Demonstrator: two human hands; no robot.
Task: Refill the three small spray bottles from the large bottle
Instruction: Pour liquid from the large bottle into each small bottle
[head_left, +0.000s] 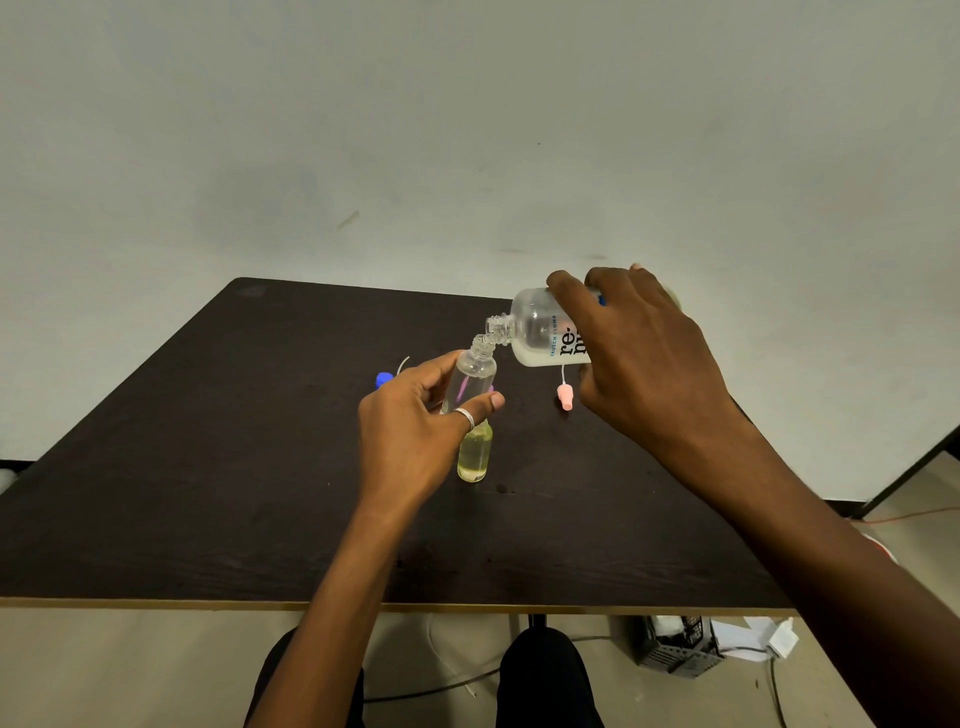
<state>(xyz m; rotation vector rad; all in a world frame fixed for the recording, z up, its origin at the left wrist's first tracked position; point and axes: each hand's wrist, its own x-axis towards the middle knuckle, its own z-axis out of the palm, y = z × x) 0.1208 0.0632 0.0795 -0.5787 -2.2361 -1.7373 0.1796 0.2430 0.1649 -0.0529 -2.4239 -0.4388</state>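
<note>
1. Small blue capitals run along the label of the large bottle (540, 332), and they read "BAUSCH + LOMB"; the bottle is tipped on its side, so the line runs up the label.
2. Just beside that line, big black lower-case letters on the same label read "re-", also turned sideways.
3. Under "re-" a second row of black letters begins, and the right hand (644, 358) covers it, so only the first strokes show and the word cannot be read.
4. A faint square mark sits at the far left corner of the table (208, 467), too dim to read.
</note>
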